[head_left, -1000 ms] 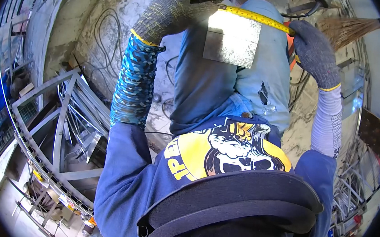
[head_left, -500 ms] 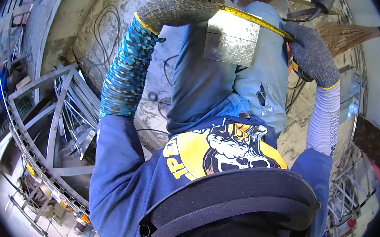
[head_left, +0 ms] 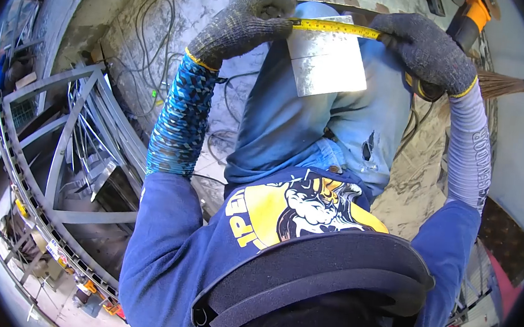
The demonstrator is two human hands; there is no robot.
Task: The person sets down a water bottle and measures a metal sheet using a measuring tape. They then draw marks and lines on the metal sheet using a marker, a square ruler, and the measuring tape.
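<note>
A yellow tape measure blade (head_left: 336, 27) is stretched almost level between my two gloved hands. My left hand (head_left: 242, 28) is closed on its left end, and my right hand (head_left: 430, 53) pinches it at the right. Under the blade, a shiny square metal sheet (head_left: 329, 70) rests on my thighs, slightly tilted, with a thin line across it. The blade crosses near the sheet's far edge. Below my right hand sits a black and yellow item (head_left: 429, 90), partly hidden; I cannot tell whether it is the tape's case.
An orange and black power tool (head_left: 472, 23) lies at the upper right, near a straw broom (head_left: 505, 85). Dark cable (head_left: 145, 35) loops over the stained floor on the left. A metal frame (head_left: 60, 158) with loose metal strips stands beside my left arm.
The tape blade has gone from slanting to nearly level. My right hand has risen, and the sheet has turned slightly. The orange tool has come into view.
</note>
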